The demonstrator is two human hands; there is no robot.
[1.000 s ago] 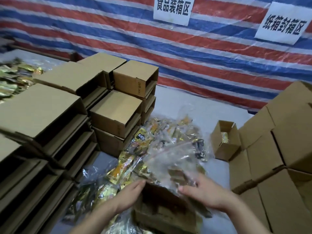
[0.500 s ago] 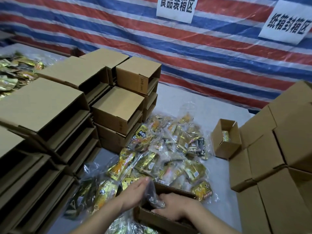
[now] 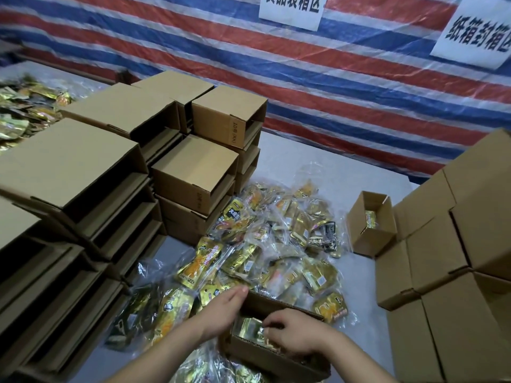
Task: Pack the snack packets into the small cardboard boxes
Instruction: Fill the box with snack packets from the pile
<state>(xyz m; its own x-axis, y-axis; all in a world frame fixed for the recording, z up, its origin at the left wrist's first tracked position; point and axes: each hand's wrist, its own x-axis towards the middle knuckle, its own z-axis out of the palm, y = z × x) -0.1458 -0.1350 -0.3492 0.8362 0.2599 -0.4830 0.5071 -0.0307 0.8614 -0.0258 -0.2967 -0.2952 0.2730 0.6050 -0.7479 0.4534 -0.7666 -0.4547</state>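
A small open cardboard box (image 3: 279,305) sits near the bottom centre with gold snack packets (image 3: 249,327) inside. My right hand (image 3: 293,331) reaches into it, fingers pressed on the packets. My left hand (image 3: 224,305) rests flat against the box's left wall, holding nothing. A pile of loose gold and orange snack packets (image 3: 271,244) in clear wrap covers the table beyond the box. A second small open box (image 3: 370,230) with packets inside stands at the right.
Stacks of empty folded boxes (image 3: 83,167) fill the left side. Closed boxes (image 3: 456,244) are stacked at the right. More packets (image 3: 25,111) lie at the far left. A striped tarp (image 3: 304,78) with paper signs hangs behind.
One second ago both hands held a clear packet above the box. It went down into the box, and my right hand now presses the packets inside while my left steadies the wall.
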